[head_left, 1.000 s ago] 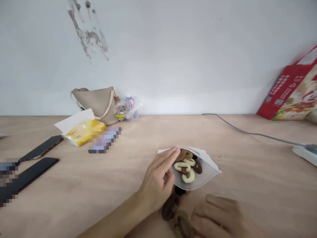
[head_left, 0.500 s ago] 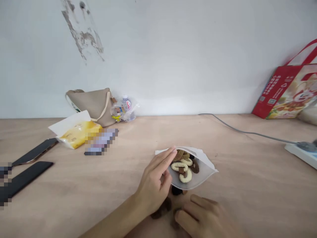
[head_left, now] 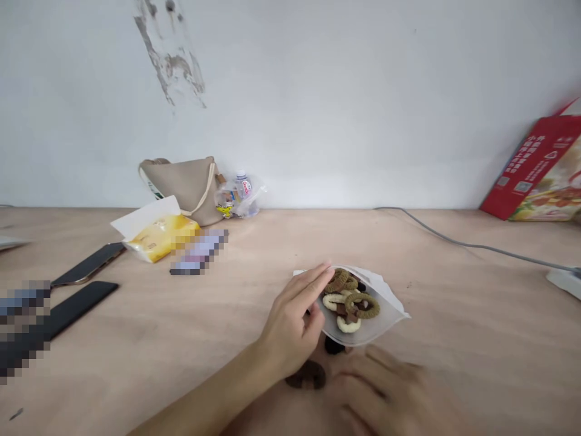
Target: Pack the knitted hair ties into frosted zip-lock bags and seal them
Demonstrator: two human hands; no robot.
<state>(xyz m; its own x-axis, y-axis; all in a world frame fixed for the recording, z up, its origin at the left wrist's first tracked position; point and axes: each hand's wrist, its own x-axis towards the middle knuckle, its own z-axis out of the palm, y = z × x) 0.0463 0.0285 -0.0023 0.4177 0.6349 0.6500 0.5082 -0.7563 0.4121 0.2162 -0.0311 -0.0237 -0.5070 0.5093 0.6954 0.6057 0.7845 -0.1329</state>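
A frosted zip bag lies with its mouth spread, holding several hair ties in brown, olive and cream. On top rests an olive-brown hair tie. My left hand grips the bag's left side, fingers along the top edge and thumb at the lower edge. Below the bag, a dark brown hair tie lies on the table beside my left wrist, and a black one shows just under the bag's lower rim. My right hand is low, right of the dark brown tie; motion smears its fingers, hiding anything in them.
Phones and a yellow tissue pack lie at the left. A beige bag and a clear plastic bag with a bottle stand by the wall. A grey cable runs right towards a white power strip; a red bag stands behind.
An olive-brown hair tie has appeared on top of the cream ones in the bag. My right hand has shifted slightly. The whole view has turned a little left.
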